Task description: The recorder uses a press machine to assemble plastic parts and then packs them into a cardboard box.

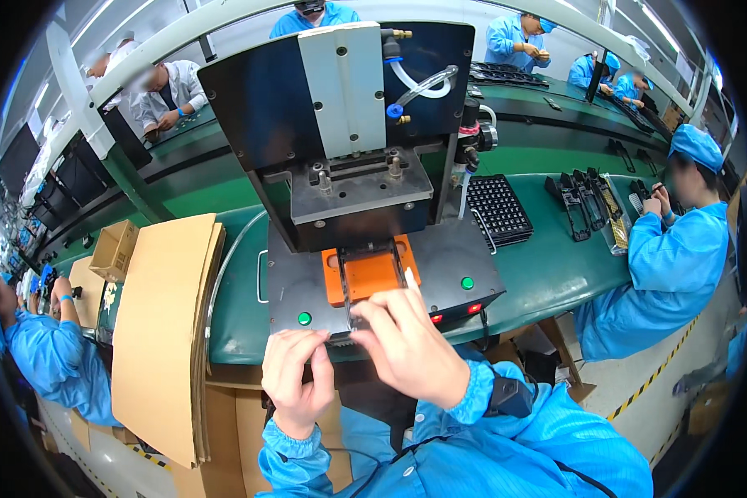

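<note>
A black press machine [340, 133] stands on the green bench in front of me, with an orange fixture [372, 272] on its black base plate [452, 257]. My left hand [297, 378] pinches the near edge of a thin dark framed part [353, 319] at the base's front. My right hand [411, 349] grips the same part from the right, and a small white piece [410, 278] sticks up past its fingers. The part reaches toward the orange fixture. Green buttons [305, 318] sit on either side of the base.
Stacked cardboard sheets [162, 332] lean at the left. A black tray of small parts [496, 207] lies right of the machine. A co-worker in blue [664, 257] sits at right, another at far left [46, 349]. Red lights [454, 313] glow on the base's front.
</note>
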`<state>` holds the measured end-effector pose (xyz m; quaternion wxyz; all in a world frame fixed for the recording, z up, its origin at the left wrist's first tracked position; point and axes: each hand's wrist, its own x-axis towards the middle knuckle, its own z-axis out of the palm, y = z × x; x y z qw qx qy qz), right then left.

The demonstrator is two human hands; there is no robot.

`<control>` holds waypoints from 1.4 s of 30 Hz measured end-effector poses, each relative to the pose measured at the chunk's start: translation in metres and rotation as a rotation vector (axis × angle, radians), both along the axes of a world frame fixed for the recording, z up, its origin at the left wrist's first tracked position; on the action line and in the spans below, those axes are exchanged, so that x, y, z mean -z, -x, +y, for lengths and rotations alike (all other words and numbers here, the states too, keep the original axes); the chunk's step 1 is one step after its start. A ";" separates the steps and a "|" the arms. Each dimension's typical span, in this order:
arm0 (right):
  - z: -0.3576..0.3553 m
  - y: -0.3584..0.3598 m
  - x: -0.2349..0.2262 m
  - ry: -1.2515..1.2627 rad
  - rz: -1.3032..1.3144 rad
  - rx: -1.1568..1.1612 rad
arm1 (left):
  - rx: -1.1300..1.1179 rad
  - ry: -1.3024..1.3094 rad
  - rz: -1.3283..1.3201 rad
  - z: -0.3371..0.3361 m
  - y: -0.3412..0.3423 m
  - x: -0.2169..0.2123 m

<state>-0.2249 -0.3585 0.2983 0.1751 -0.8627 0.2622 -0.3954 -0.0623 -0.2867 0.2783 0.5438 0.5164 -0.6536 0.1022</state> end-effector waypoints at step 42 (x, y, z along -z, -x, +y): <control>-0.056 0.126 0.020 0.063 0.183 -0.013 | -0.319 -0.625 -0.510 -0.002 -0.001 0.004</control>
